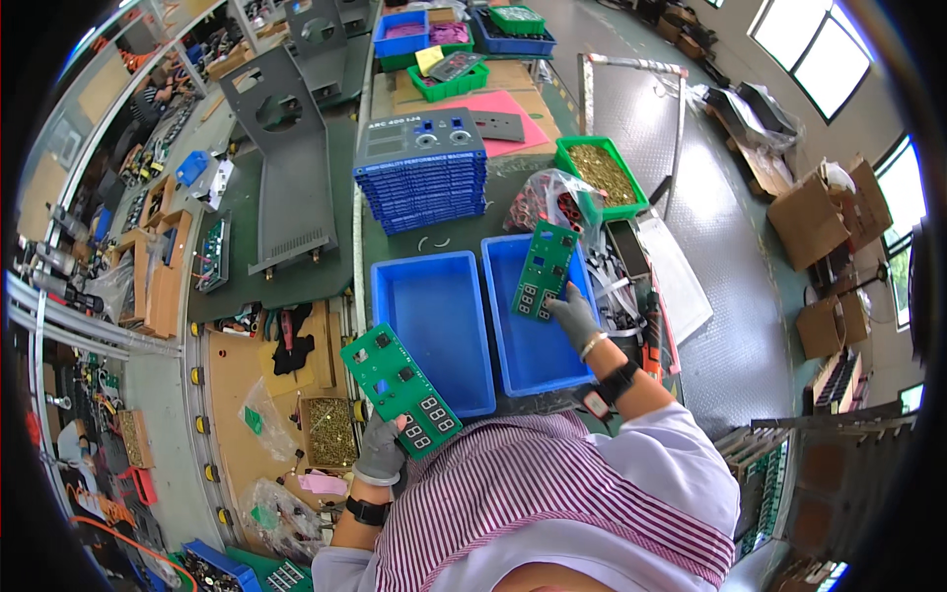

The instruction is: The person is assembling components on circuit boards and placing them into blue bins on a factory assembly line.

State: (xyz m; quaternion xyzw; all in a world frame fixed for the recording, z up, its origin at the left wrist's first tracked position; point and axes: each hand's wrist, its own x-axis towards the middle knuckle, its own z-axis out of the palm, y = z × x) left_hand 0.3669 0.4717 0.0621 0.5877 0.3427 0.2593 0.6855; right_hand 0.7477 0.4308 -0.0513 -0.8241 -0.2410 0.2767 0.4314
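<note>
A striped shirt (552,493) fills the lower edge. Above it, the gloved left hand (380,449) is closed on the lower end of a green circuit board (400,388), held beside the left blue bin (434,331). The gloved right hand (574,316) grips a second green board (543,269) over the right blue bin (538,326) on the table (296,286).

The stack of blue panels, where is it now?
In the head view, the stack of blue panels sits upper centre on the bench, behind the left blue bin, left of the green bin.
</note>
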